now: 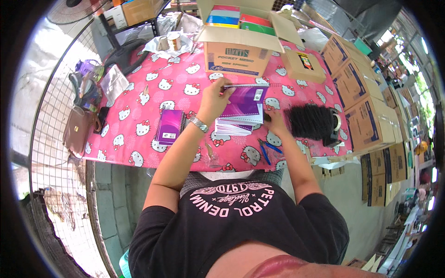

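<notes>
My left hand [214,101] pinches the left end of a purple-covered notebook [238,103], held slightly raised and tilted. A thin spiral wire [275,85] runs along its far edge and sticks out past the right end. Under and in front of it lies a stack of unbound white-paged notebooks [232,129]. My right hand [276,124] is by the right side of that stack, its fingers curled at a small dark thing I cannot make out. Blue-handled pliers [268,149] lie just in front of it. Left of my left forearm sit purple spiral notebooks [169,127].
A heap of black spiral coils [308,121] lies at the right, beside a tape dispenser [331,138]. An open carton [238,59] of colourful notebooks stands at the back, near a flat cardboard box [303,66]. Stacked cartons [366,121] border the right edge; a brown bag [79,131] sits left.
</notes>
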A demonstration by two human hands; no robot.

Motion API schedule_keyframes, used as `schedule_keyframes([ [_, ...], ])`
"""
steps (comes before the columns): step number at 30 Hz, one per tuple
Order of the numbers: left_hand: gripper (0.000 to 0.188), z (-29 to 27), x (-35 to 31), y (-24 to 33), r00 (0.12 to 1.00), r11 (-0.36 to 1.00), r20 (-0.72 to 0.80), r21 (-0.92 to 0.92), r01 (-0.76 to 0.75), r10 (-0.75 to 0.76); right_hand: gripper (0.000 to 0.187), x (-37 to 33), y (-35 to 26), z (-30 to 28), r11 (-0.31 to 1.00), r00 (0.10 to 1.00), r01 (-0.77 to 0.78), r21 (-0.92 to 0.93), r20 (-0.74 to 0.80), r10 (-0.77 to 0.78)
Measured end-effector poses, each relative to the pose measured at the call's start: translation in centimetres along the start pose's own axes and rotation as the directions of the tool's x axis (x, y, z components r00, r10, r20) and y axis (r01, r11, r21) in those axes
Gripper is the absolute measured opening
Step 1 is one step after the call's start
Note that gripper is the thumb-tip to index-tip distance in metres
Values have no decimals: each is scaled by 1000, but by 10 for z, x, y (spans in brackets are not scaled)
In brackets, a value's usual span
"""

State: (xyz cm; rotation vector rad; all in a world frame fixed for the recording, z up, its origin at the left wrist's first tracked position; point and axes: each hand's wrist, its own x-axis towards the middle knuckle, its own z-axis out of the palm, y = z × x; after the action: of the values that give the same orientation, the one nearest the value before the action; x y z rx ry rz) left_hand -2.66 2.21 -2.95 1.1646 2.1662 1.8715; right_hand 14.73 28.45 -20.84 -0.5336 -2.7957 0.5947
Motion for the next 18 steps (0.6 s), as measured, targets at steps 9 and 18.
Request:
schedule_keyframes([
  [9, 31, 5, -9, 1, 989, 983, -13, 115, -146, 148, 59, -168, -74, 2, 971, 984, -145, -188, -128, 122],
  [18, 27, -2, -3, 7, 996, 995, 86, 97, 0, -8, 54, -82, -182, -121, 935, 865, 218, 280, -499, -52],
])
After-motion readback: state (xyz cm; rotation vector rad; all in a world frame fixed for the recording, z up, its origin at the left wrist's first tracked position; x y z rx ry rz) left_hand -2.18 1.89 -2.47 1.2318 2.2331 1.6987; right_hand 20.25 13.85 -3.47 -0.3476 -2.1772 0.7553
